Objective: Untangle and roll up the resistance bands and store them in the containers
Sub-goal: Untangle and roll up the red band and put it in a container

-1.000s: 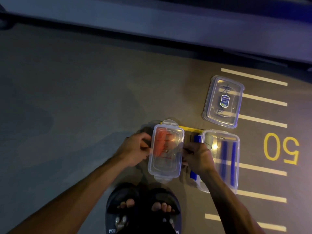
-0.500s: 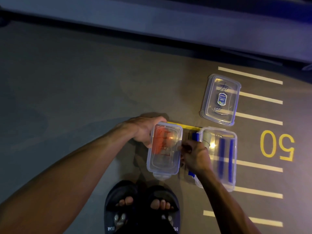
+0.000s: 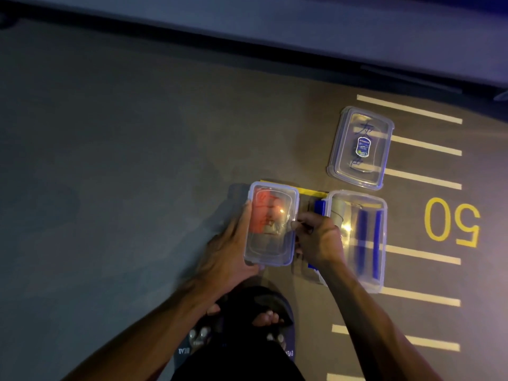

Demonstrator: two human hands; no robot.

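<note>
While both hands [image 3: 228,257] grip lidded container [image 3: 270,224], orange band [image 3: 259,215] blurred — right fingertips [image 3: 295,224] indistinct.

I see a dim grey-brown floor [image 3: 123,174] under low, warm light. The painted yellow number 50 [image 3: 452,222] is my landmark, reading upside down from here. Pale painted stripes [image 3: 426,147] run in a ladder above and below it. Far above the number, a dark band [image 3: 247,31] with a bluish tint crosses the top, edged by a black line.
</note>
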